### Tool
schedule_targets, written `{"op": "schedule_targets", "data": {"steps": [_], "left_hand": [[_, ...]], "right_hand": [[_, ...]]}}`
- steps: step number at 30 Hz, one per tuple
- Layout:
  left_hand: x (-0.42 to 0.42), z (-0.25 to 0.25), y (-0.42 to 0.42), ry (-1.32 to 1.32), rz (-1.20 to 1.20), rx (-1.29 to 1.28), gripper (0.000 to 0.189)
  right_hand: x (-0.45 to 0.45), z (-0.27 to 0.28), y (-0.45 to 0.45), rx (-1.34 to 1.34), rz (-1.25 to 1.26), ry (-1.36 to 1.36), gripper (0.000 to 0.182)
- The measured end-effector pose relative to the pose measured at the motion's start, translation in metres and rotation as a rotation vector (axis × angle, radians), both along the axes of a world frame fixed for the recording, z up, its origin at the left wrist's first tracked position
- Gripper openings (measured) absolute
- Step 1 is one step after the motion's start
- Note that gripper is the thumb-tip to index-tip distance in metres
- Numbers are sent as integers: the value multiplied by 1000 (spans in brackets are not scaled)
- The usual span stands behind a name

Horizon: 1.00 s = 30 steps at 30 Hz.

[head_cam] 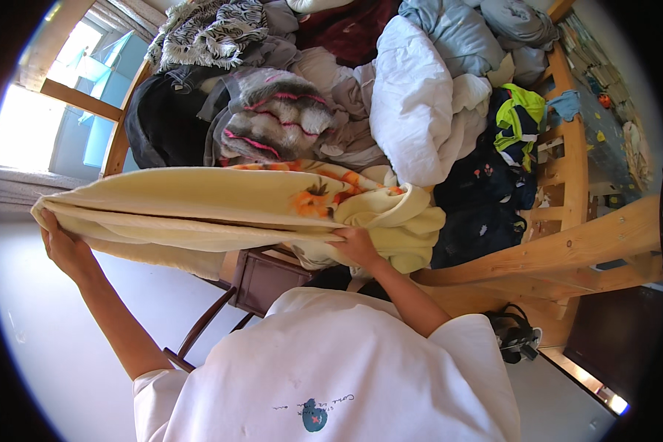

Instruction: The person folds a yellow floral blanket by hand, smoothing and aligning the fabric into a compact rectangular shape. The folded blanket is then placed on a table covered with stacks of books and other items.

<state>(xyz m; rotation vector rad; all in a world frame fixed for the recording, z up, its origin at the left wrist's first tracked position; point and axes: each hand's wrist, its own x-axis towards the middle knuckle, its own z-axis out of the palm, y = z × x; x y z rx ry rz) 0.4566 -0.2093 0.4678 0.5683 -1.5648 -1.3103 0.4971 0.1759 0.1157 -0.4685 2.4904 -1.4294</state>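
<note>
A pale yellow blanket (pixel 210 190) with an orange flower pattern stretches between my two hands in front of my chest. At the far left, my left hand (pixel 66 248) grips one corner of it. My right hand (pixel 358 246) pinches the near edge close to the middle of the view. Folds run lengthwise along the stretched part. To the right of my right hand, more of the blanket is bunched up beside the bed's wooden rail. Its far side lies against the pile of bedding and clothes.
Behind the blanket are a grey fur throw with pink lines (pixel 279 119), a white quilt (pixel 414 105), dark clothing (pixel 475 204) and a fringed zebra-pattern cloth (pixel 212 33). A wooden bed rail (pixel 541 248) runs along the right. Below stands a dark brown chair (pixel 271 282).
</note>
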Motion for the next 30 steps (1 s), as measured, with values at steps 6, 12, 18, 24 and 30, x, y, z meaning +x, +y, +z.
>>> {"op": "schedule_targets", "data": {"steps": [6, 12, 18, 24, 30], "left_hand": [[6, -56, -68, -105, 13, 24, 49], [15, -72, -179, -331, 169, -589, 48], [-35, -70, -76, -266, -215, -421, 29], [-32, -114, 136, -347, -1176, -639, 46], [9, -135, 252, -616, -1406, -1053, 87]], "right_hand": [[-19, 116, 68, -358, -336, -37, 20], [-41, 328, 93, -181, -46, 304, 15], [-38, 326, 69, -239, -135, 92, 21], [-5, 202, 42, -96, -231, -17, 22], [4, 188, 36, -20, -123, 125, 22]]}}
